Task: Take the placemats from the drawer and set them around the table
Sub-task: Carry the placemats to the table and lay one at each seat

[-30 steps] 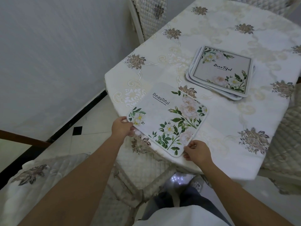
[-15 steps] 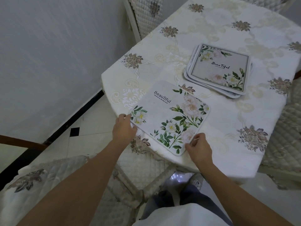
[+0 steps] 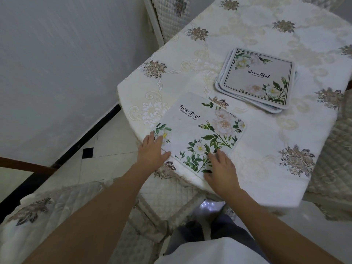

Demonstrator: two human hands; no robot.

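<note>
One square white fabric placemat (image 3: 200,130) with rounded corners lies flat at the near edge of the table (image 3: 266,134), which is covered by a cream embroidered tablecloth with brown flower motifs. The mat is printed with green leaves, pale pink and white blossoms, and the word "BeauTiful" in dark letters near its far left corner. It sits turned at an angle to the table edge, one corner pointing toward the person.

Two bare hands rest on it. The left hand (image 3: 153,152) lies flat over the mat's left corner, fingers straight and slightly spread, part of the palm on the tablecloth. The right hand (image 3: 222,169) presses on the near corner with fingers extended and a little apart.

Farther back and to the right, well apart from the single mat, sits a stack of beige bordered placemats (image 3: 255,79) with similar flowers and lettering. At least three layers show at its edges, though the exact count is hard to read.

Two quilted chair backs, one behind the table (image 3: 167,18) and one at the right (image 3: 335,149), stand beside it.
</note>
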